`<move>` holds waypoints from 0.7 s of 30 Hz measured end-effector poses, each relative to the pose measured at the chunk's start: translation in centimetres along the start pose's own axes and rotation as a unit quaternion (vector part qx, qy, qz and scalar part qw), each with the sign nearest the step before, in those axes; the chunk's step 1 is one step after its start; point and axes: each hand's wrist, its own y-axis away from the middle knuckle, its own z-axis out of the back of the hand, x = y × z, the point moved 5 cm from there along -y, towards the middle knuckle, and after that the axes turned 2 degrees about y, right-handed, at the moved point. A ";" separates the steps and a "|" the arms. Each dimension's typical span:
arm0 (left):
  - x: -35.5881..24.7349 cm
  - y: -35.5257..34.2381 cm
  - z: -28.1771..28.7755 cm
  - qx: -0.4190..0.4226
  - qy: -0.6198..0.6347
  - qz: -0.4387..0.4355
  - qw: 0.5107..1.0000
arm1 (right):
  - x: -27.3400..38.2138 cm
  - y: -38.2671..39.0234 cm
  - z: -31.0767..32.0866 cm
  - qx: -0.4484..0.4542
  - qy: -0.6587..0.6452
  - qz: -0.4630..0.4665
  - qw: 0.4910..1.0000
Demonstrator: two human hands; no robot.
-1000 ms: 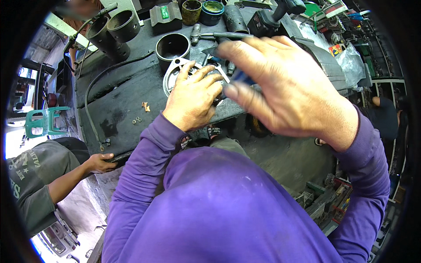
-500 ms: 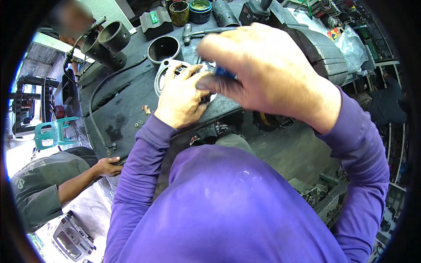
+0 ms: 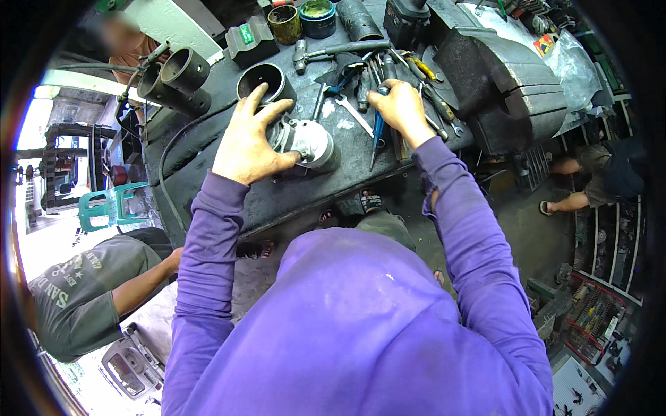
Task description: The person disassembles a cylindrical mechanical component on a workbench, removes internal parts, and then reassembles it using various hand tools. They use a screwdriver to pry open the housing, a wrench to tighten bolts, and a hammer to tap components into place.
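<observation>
Left of centre in the frame, a silvery, round-bodied metal housing (image 3: 316, 144) sits on the dark, worn workbench (image 3: 277, 197). The left hand (image 3: 251, 147) spreads wide against it. It is probably heavy, rigid and slightly greasy, best gripped round the body. The right hand (image 3: 401, 109) curls at upper centre; its hold, partly hidden, I cannot tell.

1. Your left hand (image 3: 253, 144) hides the left part of the metal housing (image 3: 316, 144); you cannot see all its fingers.
2. Your right hand (image 3: 402, 109) covers one end of the blue pointed tool (image 3: 378, 129); what its fingers pinch is unclear.
3. Beyond your right hand, the upper edge cuts off a black cordless tool (image 3: 406, 26).
4. Left of your left hand, your purple sleeve (image 3: 207, 256) partly hides a co-worker's hand (image 3: 174, 259).
</observation>
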 end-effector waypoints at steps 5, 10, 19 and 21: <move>1.2 -0.4 -0.2 0.007 0.000 0.012 1.000 | 2.0 5.1 -1.9 -0.004 -0.108 0.149 0.983; 1.0 -0.6 -0.5 0.002 -0.006 0.077 0.997 | 5.5 11.5 -8.2 0.083 -0.204 0.238 0.946; 1.5 -1.4 -0.2 0.049 -0.025 0.125 0.991 | 5.5 8.6 -11.2 0.121 -0.232 0.267 0.927; 2.3 -1.2 -0.3 0.043 0.022 0.147 0.988 | 6.0 9.0 -10.3 0.100 -0.247 0.285 0.921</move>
